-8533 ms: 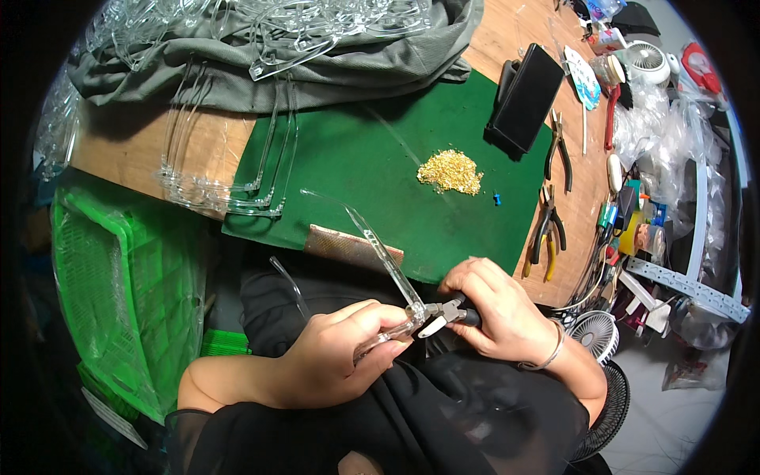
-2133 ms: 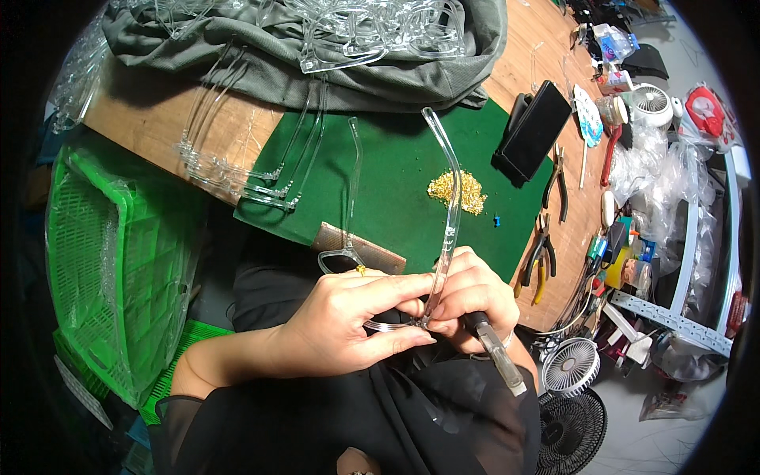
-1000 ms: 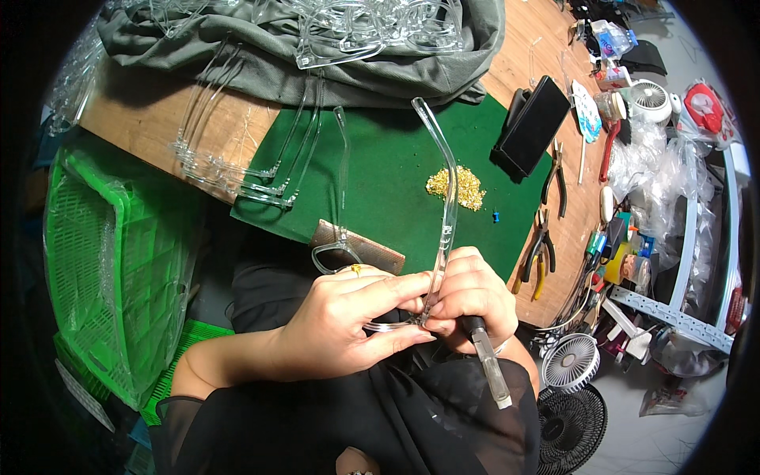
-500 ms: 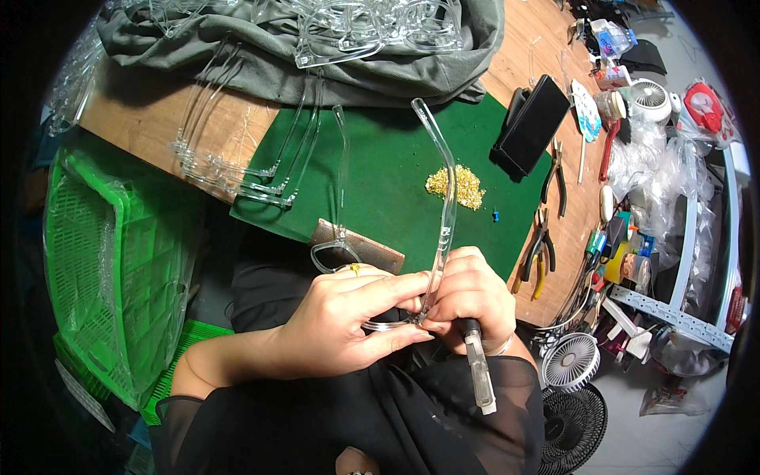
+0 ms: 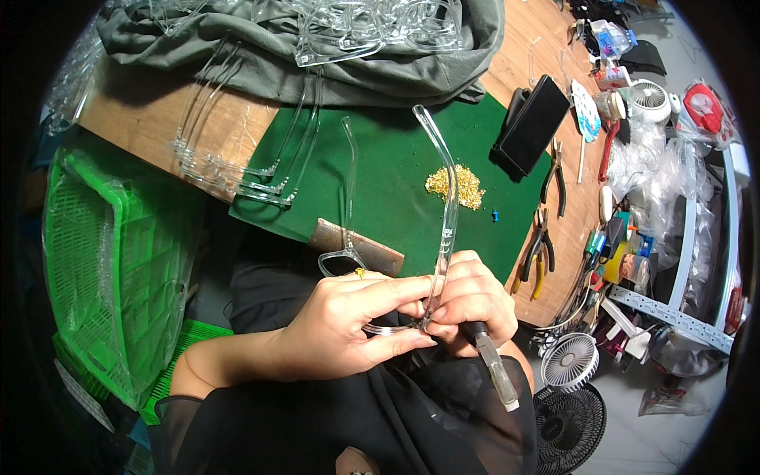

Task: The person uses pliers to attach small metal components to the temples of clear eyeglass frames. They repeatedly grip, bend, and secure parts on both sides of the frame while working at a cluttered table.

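Observation:
My left hand point(image 5: 336, 317) pinches the front of a clear plastic eyeglass frame point(image 5: 450, 210) between thumb and fingers. One temple stands up toward the green mat point(image 5: 388, 174); the other rises beyond my left hand. My right hand point(image 5: 479, 305) is closed by the near hinge, its fingertips against the frame. Out of that fist, pointing down to the right, sticks a hand tool point(image 5: 499, 376) with a dark collar and a flat grey end; its working tip is hidden. A brown speckled block point(image 5: 376, 253) lies at the mat's front edge, behind the left hand.
Tiny gold-coloured screws point(image 5: 457, 187) are heaped on the mat beside a small blue piece point(image 5: 495, 216). Clear frames point(image 5: 273, 186) lie left, more point(image 5: 372, 36) on grey cloth. A black phone point(image 5: 532, 127) and pliers point(image 5: 541, 237) lie right; green crates point(image 5: 119, 261) stand left.
The grey end of the tool has swung to the right. The eyeglass frame has tilted slightly, its far temple tip now lower, and my right hand has shifted a little.

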### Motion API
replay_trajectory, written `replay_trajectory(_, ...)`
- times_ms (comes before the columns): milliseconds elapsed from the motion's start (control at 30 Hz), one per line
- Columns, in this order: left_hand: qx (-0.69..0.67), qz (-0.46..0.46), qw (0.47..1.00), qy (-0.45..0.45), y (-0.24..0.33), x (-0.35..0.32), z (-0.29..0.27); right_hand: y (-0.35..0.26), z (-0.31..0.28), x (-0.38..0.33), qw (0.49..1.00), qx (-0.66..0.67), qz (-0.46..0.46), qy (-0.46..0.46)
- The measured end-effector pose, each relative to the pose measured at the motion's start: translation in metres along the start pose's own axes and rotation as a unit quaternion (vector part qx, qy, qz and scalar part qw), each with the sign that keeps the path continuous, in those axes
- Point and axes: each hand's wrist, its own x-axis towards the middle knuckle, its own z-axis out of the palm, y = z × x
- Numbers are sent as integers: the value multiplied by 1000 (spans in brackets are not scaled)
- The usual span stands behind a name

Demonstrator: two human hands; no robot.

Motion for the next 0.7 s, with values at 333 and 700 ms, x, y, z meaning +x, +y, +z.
replay_trajectory(333,1,14,1000,2,-1,0,-1,2,0,-1,1000,1,0,-9)
replay_trajectory(700,-18,5,1000,1,-2,0,0,2,-1,0,1000,0,-2,-15)
